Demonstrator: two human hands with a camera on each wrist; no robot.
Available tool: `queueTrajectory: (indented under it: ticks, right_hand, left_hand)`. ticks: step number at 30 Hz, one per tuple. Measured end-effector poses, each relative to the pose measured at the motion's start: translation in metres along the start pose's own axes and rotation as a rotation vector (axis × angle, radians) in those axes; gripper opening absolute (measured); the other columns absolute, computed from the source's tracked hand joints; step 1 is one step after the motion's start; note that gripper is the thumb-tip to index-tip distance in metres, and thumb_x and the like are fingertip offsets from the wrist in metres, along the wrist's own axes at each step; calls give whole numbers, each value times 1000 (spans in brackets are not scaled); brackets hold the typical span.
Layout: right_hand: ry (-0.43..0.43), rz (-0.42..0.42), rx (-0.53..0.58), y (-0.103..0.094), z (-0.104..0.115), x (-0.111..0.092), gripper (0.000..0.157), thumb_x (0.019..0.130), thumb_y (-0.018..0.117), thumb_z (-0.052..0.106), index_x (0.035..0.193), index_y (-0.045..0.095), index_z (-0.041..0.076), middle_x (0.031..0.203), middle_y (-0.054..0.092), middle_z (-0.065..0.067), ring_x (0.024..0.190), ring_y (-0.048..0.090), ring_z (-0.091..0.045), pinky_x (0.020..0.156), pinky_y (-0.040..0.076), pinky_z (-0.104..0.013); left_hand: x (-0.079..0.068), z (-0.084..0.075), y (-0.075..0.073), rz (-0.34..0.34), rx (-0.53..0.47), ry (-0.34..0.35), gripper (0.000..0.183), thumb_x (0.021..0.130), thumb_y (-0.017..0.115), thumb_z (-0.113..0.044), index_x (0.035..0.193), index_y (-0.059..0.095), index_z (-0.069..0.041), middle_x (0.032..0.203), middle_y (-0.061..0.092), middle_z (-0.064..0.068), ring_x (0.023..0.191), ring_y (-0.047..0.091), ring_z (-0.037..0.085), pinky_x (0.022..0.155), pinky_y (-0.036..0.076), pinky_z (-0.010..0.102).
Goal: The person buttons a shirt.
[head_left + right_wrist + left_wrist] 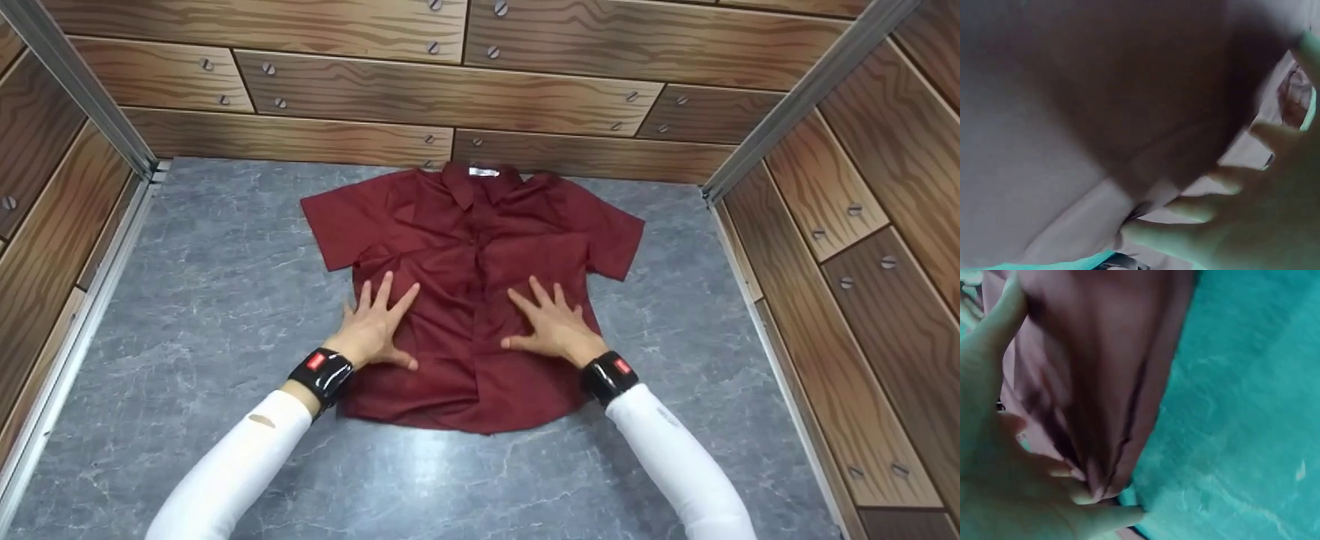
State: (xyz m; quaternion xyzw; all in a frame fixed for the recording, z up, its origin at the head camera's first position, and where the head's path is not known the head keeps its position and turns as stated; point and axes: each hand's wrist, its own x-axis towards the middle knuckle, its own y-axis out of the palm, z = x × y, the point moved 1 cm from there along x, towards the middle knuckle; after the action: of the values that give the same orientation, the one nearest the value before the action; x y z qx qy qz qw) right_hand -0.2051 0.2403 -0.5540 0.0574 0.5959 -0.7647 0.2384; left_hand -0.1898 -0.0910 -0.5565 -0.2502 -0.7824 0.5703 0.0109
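A dark red short-sleeved shirt (442, 390) lies spread front side up, its collar at the far end and its hem toward me. On its left half rests my left hand (373, 330), fingers spread. My right hand (553, 326) lies likewise on the right half, thumb pointing inward. Creases run across the cloth near both hands. In the left wrist view, the left hand (1022, 478) is beside the shirt's side edge (1145, 382). The right wrist view shows the right hand's fingers (1168, 236) stretched over the shirt (1044, 140), partly in shadow.
The shirt lies on a grey marbled surface (225, 247). Wood-patterned panels rise at the back (450, 90), left and right (840, 262), with metal posts (810, 82) at the far corners. A white label (484, 172) shows inside the collar.
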Motion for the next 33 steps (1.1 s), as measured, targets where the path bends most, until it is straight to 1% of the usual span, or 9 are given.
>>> queueTrajectory:
  ticks: [5,7,11,14,17,20,24,29,33]
  right_hand:
    - [28,90,-62,2,9,-17,103,85,72,69,166,23,28,172,6,-17,151,6,-58,106,21,-82]
    - [37,115,-104,0,14,-23,103,85,73,68,166,24,26,172,9,-19,149,12,-60,105,24,-82]
    - [24,58,-179,-7,23,-25,89,89,70,64,160,40,21,164,32,-20,144,33,-55,104,31,-78]
    - [-27,-150,-187,-12,28,-17,59,96,67,53,139,63,12,138,60,-18,124,56,-46,96,45,-68]
    - [-94,-403,-173,-13,31,-5,30,99,66,35,112,71,8,108,69,-15,99,65,-40,81,53,-59]
    - [-131,-594,-175,-13,32,10,17,98,67,24,101,70,7,96,68,-14,88,65,-39,73,53,-55]
    - [-118,-741,-173,-17,30,26,18,98,68,19,111,69,6,97,68,-16,87,64,-41,70,52,-54]
    - [-51,-722,-166,-26,25,41,34,101,67,24,132,67,10,98,73,-19,84,68,-44,72,52,-56]
    - [30,-629,-140,-32,16,46,27,103,63,29,124,69,12,95,75,-19,85,70,-47,76,51,-57]
  left_hand:
    - [-12,-10,-4,129,115,-23,123,71,84,-69,166,22,-22,170,4,28,149,11,61,110,14,81]
    - [-13,-16,-8,123,164,-15,112,75,78,-72,163,33,-20,166,16,31,146,21,62,112,13,79]
    - [-2,-28,-15,-142,154,70,64,90,73,-56,133,68,-8,136,57,29,125,54,53,107,31,71]
    - [21,-38,-19,-344,3,148,28,96,72,-33,106,76,-7,108,67,18,102,65,41,91,48,59]
    - [53,-51,-24,-386,-222,149,20,100,67,-23,105,77,-7,105,68,13,100,66,34,86,53,52]
    - [82,-63,-29,-375,-402,65,27,103,62,-27,111,77,-6,110,70,12,107,66,32,93,52,48]
    - [110,-75,-32,-376,-478,-73,39,103,61,-40,113,76,-6,112,70,15,111,66,33,96,50,46]
    - [128,-81,-32,-377,-494,-266,32,97,71,-41,107,79,-12,115,74,10,110,68,32,95,51,45]
    - [133,-83,-29,-379,-608,-366,20,95,74,-35,101,82,-18,114,76,4,111,69,30,95,51,45]
